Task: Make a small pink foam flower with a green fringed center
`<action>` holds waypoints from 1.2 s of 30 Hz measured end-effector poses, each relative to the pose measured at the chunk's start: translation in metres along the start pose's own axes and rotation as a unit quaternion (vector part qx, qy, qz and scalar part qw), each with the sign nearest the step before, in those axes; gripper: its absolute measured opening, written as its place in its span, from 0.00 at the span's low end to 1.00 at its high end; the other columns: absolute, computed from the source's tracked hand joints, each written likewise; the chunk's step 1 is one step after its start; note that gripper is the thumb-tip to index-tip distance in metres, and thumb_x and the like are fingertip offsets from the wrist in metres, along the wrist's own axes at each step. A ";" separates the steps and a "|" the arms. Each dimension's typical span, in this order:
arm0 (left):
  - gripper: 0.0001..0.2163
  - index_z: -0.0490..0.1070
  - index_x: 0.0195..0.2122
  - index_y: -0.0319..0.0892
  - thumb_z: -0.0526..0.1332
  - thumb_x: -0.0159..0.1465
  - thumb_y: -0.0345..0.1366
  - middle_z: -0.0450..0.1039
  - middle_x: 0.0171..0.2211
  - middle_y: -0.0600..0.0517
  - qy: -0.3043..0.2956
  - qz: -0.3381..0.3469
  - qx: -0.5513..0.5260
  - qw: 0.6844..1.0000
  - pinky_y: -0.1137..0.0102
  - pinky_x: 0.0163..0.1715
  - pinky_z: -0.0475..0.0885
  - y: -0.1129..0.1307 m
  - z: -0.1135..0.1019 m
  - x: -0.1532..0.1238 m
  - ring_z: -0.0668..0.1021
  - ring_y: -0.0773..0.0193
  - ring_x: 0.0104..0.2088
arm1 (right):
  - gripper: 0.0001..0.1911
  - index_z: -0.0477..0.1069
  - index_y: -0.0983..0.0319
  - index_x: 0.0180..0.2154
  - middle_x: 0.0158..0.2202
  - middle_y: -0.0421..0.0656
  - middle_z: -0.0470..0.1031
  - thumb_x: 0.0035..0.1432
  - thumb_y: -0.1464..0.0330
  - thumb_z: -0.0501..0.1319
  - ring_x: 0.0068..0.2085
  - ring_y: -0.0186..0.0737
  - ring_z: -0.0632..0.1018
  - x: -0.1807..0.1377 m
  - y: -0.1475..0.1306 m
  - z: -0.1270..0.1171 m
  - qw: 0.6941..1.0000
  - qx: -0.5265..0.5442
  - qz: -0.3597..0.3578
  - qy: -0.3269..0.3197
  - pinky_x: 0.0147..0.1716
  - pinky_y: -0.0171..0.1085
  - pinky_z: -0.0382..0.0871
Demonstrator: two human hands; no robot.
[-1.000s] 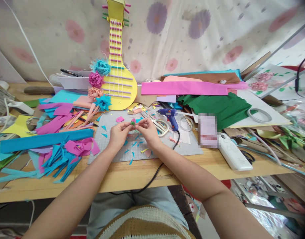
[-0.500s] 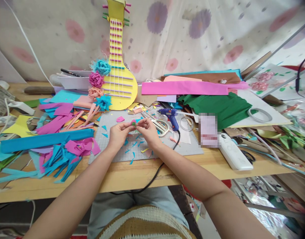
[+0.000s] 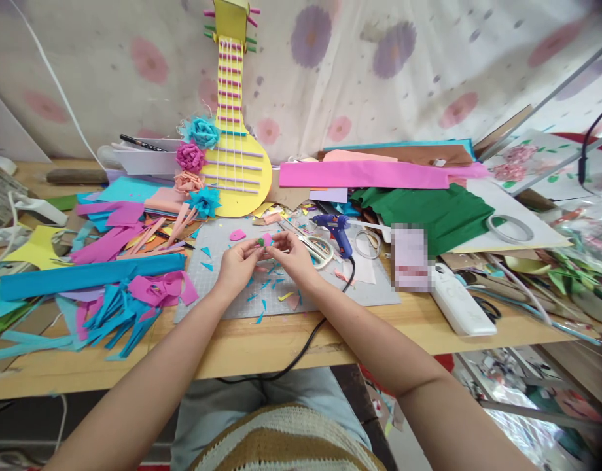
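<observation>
Over the grey cutting mat [image 3: 212, 304], my left hand [image 3: 236, 267] and my right hand [image 3: 295, 258] meet fingertip to fingertip. My left fingers pinch a small green paper piece [image 3: 260, 241]. Against it, a pink paper petal [image 3: 267, 238] sits in the tips of my right fingers; whether the two are joined I cannot tell. Another pink petal [image 3: 237, 235] lies flat on the mat behind my left hand. To the right of my hands are scissors [image 3: 321, 251] and a blue glue gun [image 3: 336, 230] with a stick in its back.
A yellow paper lute [image 3: 237, 170] with paper flowers stands at the back. Crepe paper strips [image 3: 114, 320] heap on the left. Green crepe paper [image 3: 428, 212], a tape ring [image 3: 510, 227] and a white device [image 3: 462, 301] lie right. The black cord [image 3: 305, 350] crosses the table's front edge.
Between my fingertips the pink petal and green piece have turned; the green now shows to the left of the pink. Both hands have stayed nearly in place.
</observation>
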State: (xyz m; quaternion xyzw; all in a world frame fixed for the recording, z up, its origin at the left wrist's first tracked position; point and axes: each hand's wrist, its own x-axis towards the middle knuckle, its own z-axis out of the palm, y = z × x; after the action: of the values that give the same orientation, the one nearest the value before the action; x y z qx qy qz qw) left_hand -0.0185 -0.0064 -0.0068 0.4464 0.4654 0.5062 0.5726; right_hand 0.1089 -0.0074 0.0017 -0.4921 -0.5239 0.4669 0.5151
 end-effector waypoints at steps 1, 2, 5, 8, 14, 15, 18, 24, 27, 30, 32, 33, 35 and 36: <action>0.19 0.73 0.39 0.37 0.68 0.46 0.38 0.78 0.34 0.46 -0.008 0.004 -0.001 1.000 0.73 0.18 0.73 0.000 0.000 0.000 0.80 0.56 0.33 | 0.12 0.64 0.61 0.31 0.24 0.34 0.67 0.42 0.66 0.62 0.27 0.30 0.69 0.000 0.000 0.000 1.000 -0.010 -0.005 -0.002 0.30 0.33 0.64; 0.19 0.73 0.39 0.37 0.68 0.46 0.39 0.78 0.34 0.47 -0.016 0.007 -0.001 1.000 0.74 0.19 0.73 -0.001 0.000 0.000 0.80 0.56 0.33 | 0.11 0.65 0.61 0.31 0.24 0.35 0.67 0.43 0.65 0.62 0.27 0.30 0.69 0.000 0.000 0.000 1.000 -0.016 -0.009 -0.004 0.29 0.33 0.64; 0.19 0.73 0.38 0.38 0.68 0.45 0.40 0.78 0.36 0.47 -0.026 0.011 -0.005 1.000 0.74 0.19 0.73 0.001 -0.001 -0.001 0.80 0.57 0.34 | 0.11 0.65 0.61 0.32 0.28 0.36 0.69 0.44 0.65 0.62 0.29 0.31 0.70 0.001 0.001 0.001 1.000 -0.007 -0.022 0.006 0.32 0.34 0.65; 0.20 0.72 0.38 0.38 0.68 0.45 0.40 0.78 0.35 0.47 -0.027 0.002 -0.012 1.000 0.73 0.19 0.73 0.003 0.001 -0.003 0.80 0.57 0.34 | 0.15 0.63 0.60 0.33 0.30 0.37 0.69 0.41 0.65 0.63 0.31 0.31 0.71 0.004 0.005 0.002 0.999 0.027 -0.015 0.018 0.33 0.34 0.66; 0.14 0.69 0.35 0.38 0.65 0.47 0.36 0.75 0.30 0.49 -0.002 -0.005 -0.005 1.000 0.73 0.20 0.72 0.007 0.001 -0.004 0.78 0.62 0.28 | 0.16 0.60 0.59 0.34 0.28 0.36 0.70 0.42 0.67 0.63 0.32 0.32 0.74 0.008 0.004 -0.006 0.997 0.074 -0.021 0.026 0.36 0.36 0.68; 0.12 0.68 0.33 0.38 0.64 0.48 0.34 0.75 0.29 0.50 0.006 -0.001 -0.004 1.000 0.74 0.19 0.72 0.008 0.000 -0.004 0.77 0.65 0.26 | 0.16 0.60 0.59 0.35 0.29 0.35 0.70 0.42 0.67 0.63 0.31 0.32 0.75 0.009 0.002 -0.008 0.996 0.081 -0.027 0.024 0.37 0.37 0.69; 0.06 0.64 0.26 0.39 0.60 0.46 0.31 0.69 0.23 0.56 0.010 0.002 -0.027 1.000 0.76 0.15 0.69 0.009 -0.002 -0.004 0.70 0.72 0.20 | 0.18 0.59 0.58 0.36 0.28 0.34 0.70 0.41 0.69 0.62 0.29 0.32 0.75 0.011 -0.003 -0.015 0.996 0.085 -0.021 -0.018 0.35 0.38 0.70; 0.08 0.64 0.27 0.40 0.62 0.45 0.32 0.54 0.17 0.62 -0.060 -0.084 -0.088 0.991 0.83 0.07 0.48 0.016 -0.005 -0.006 0.55 0.79 0.12 | 0.19 0.61 0.58 0.38 0.31 0.35 0.69 0.41 0.74 0.60 0.26 0.29 0.73 0.010 -0.006 -0.023 0.990 -0.022 -0.058 -0.129 0.31 0.35 0.69; 0.10 0.67 0.29 0.38 0.61 0.44 0.31 0.56 0.18 0.60 -0.081 -0.110 -0.090 0.987 0.83 0.07 0.43 0.020 -0.008 -0.007 0.55 0.80 0.12 | 0.21 0.59 0.58 0.43 0.34 0.37 0.69 0.43 0.74 0.59 0.27 0.30 0.75 0.006 -0.008 -0.024 0.977 -0.064 -0.083 -0.183 0.30 0.35 0.69; 0.11 0.65 0.29 0.39 0.61 0.42 0.29 0.59 0.20 0.59 -0.092 -0.128 -0.135 0.978 0.83 0.08 0.43 0.023 -0.010 -0.006 0.57 0.79 0.13 | 0.21 0.60 0.58 0.43 0.33 0.38 0.71 0.45 0.74 0.58 0.28 0.32 0.75 0.003 -0.009 -0.024 0.970 -0.095 -0.105 -0.198 0.31 0.36 0.70; 0.13 0.64 0.31 0.41 0.63 0.43 0.30 0.56 0.18 0.61 -0.093 -0.136 -0.137 0.977 0.83 0.09 0.43 0.023 -0.011 -0.006 0.55 0.79 0.13 | 0.20 0.60 0.58 0.44 0.32 0.38 0.73 0.46 0.74 0.57 0.30 0.33 0.75 0.003 -0.008 -0.025 0.966 -0.102 -0.121 -0.203 0.34 0.37 0.70; 0.14 0.64 0.32 0.41 0.65 0.44 0.32 0.55 0.18 0.62 -0.091 -0.136 -0.128 0.978 0.83 0.09 0.44 0.023 -0.011 -0.006 0.54 0.80 0.12 | 0.20 0.60 0.58 0.44 0.31 0.38 0.73 0.46 0.74 0.57 0.30 0.33 0.75 0.004 -0.008 -0.025 0.965 -0.103 -0.125 -0.205 0.35 0.38 0.70; 0.17 0.64 0.33 0.41 0.68 0.44 0.37 0.55 0.17 0.63 -0.072 -0.110 -0.085 0.988 0.83 0.10 0.44 0.020 -0.009 -0.006 0.54 0.80 0.12 | 0.20 0.60 0.58 0.44 0.31 0.38 0.73 0.47 0.73 0.57 0.30 0.33 0.75 0.004 -0.008 -0.026 0.964 -0.110 -0.128 -0.204 0.35 0.37 0.70; 0.18 0.64 0.32 0.41 0.69 0.43 0.38 0.56 0.17 0.63 -0.057 -0.085 -0.052 0.993 0.82 0.10 0.46 0.018 -0.008 -0.006 0.56 0.80 0.12 | 0.20 0.60 0.58 0.44 0.32 0.38 0.73 0.47 0.73 0.57 0.30 0.32 0.75 0.004 -0.009 -0.027 0.964 -0.115 -0.126 -0.204 0.35 0.37 0.70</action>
State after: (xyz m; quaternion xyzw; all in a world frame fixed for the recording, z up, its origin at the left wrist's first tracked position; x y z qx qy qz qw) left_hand -0.0301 -0.0103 0.0097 0.4030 0.4409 0.4527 0.6620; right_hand 0.1357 -0.0047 0.0119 -0.3723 -0.7261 0.4251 0.3917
